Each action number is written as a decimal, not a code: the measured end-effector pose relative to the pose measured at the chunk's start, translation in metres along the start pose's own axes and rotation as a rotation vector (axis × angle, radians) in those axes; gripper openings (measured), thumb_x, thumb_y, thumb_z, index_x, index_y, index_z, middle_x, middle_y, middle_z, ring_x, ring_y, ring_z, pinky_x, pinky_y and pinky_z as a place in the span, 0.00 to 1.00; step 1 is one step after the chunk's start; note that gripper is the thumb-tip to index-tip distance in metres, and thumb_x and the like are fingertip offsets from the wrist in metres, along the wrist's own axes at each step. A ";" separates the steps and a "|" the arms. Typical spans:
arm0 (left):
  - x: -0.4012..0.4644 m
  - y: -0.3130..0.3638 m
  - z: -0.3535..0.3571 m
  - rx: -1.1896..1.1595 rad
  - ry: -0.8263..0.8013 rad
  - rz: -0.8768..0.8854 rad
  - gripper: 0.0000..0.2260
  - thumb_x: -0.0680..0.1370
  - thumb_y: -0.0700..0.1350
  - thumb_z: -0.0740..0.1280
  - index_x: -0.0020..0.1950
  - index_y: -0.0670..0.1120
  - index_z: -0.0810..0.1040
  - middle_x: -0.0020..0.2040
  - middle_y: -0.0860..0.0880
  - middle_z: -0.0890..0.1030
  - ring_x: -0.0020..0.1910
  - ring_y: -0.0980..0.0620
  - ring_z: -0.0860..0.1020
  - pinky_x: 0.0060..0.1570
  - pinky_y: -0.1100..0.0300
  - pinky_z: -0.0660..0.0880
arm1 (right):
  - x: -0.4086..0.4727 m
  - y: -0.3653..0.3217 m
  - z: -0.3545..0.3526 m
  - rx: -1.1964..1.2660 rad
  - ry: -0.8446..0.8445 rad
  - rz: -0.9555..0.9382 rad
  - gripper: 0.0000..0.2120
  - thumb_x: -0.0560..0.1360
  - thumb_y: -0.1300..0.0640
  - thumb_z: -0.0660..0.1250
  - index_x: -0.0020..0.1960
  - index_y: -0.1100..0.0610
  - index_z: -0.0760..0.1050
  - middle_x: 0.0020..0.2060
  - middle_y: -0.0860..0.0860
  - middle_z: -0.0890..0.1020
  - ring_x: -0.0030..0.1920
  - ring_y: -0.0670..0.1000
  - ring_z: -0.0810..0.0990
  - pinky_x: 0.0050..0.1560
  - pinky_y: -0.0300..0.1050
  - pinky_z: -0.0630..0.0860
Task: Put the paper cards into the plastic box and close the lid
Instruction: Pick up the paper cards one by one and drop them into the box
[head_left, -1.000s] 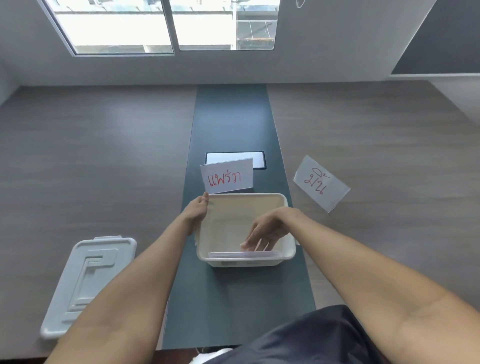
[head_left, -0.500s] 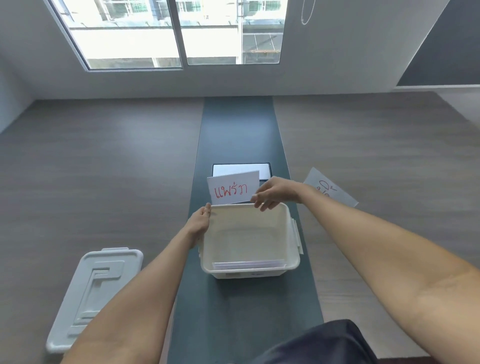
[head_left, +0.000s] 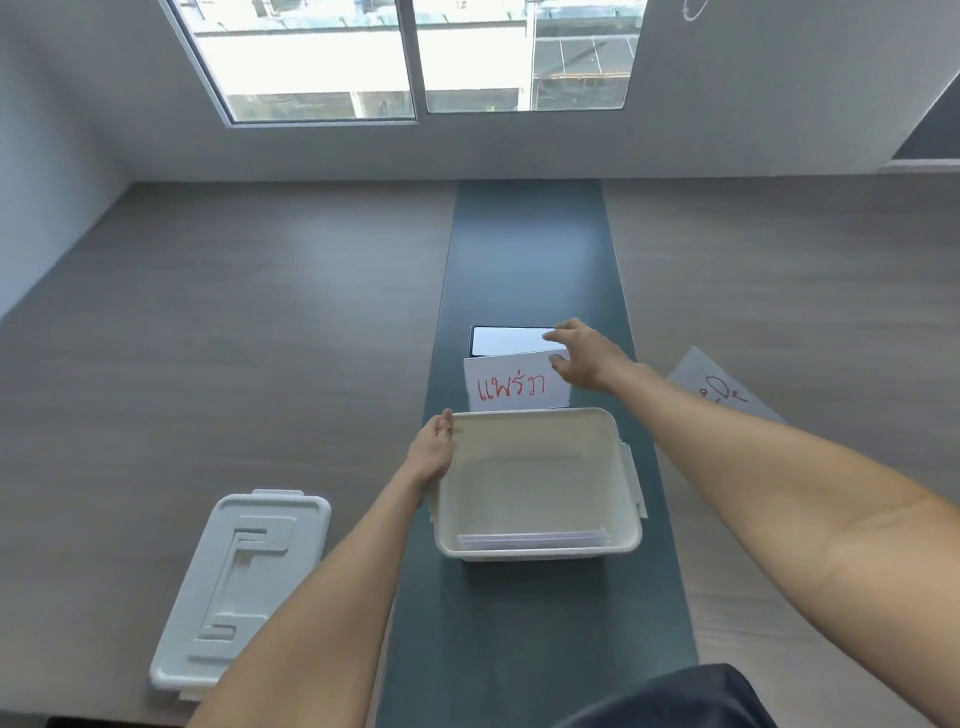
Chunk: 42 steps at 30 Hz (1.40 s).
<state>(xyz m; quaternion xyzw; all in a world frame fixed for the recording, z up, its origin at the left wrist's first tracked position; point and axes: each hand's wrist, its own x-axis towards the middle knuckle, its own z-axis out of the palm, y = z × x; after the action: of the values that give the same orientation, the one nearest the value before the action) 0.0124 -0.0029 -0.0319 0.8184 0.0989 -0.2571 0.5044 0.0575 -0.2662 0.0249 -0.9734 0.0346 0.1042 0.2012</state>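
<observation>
Right hand (head_left: 587, 358) is open, fingers spread at the top edge of the card (head_left: 514, 387) just behind the plastic box (head_left: 540, 551). Left hand (head_left: 434, 447) grips the box's far-left corner. I'd pinch that edge and lift straight up, box kept steady.

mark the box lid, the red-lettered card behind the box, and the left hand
box lid (head_left: 241, 587): head view, raised pattern mid-top.
red-lettered card (head_left: 511, 387): head view, on the lettering.
left hand (head_left: 431, 452): head view, back of hand.
</observation>
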 end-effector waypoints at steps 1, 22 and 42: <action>-0.003 0.001 0.002 -0.003 0.011 0.001 0.26 0.84 0.60 0.49 0.63 0.42 0.75 0.61 0.44 0.80 0.61 0.44 0.77 0.66 0.47 0.72 | 0.006 0.000 0.003 -0.049 -0.036 0.022 0.24 0.81 0.55 0.60 0.77 0.52 0.66 0.77 0.50 0.65 0.73 0.57 0.70 0.70 0.53 0.69; 0.007 -0.008 0.009 -0.042 -0.008 0.027 0.28 0.83 0.64 0.48 0.68 0.46 0.73 0.66 0.47 0.77 0.67 0.45 0.74 0.72 0.44 0.68 | 0.011 0.018 -0.002 0.045 0.029 0.068 0.15 0.80 0.58 0.59 0.62 0.47 0.77 0.56 0.50 0.82 0.56 0.60 0.81 0.50 0.49 0.74; 0.007 0.003 -0.004 -0.102 -0.206 -0.021 0.23 0.84 0.62 0.51 0.65 0.50 0.77 0.60 0.46 0.84 0.59 0.45 0.83 0.61 0.43 0.78 | -0.091 -0.008 -0.068 0.180 -0.362 -0.094 0.09 0.80 0.53 0.64 0.55 0.46 0.82 0.47 0.44 0.87 0.51 0.46 0.86 0.56 0.44 0.79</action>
<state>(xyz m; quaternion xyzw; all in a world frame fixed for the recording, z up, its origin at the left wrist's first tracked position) 0.0211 -0.0020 -0.0320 0.7597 0.0680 -0.3397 0.5503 -0.0174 -0.2835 0.1090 -0.9174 -0.0385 0.2645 0.2949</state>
